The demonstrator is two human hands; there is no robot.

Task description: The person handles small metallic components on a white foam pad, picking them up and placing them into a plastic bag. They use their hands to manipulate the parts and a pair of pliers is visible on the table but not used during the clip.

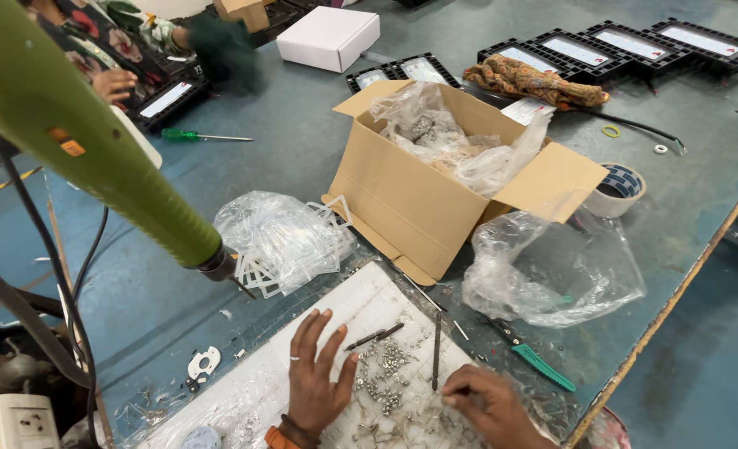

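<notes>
Nothing is gripped by the left hand (317,374); it is laid flat, fingers spread, on the white sheet (361,303) at the worktop's (302,166) near edge, touching the pile of small screws (383,378); the right hand (490,403) seems pinched on one screw, though blurred; the loose screws could be scattered off the near edge by a sweep of either hand.

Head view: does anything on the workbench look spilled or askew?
Small screws lie scattered loose over the white board between the left hand and right hand. The cardboard box sits tilted.
</notes>
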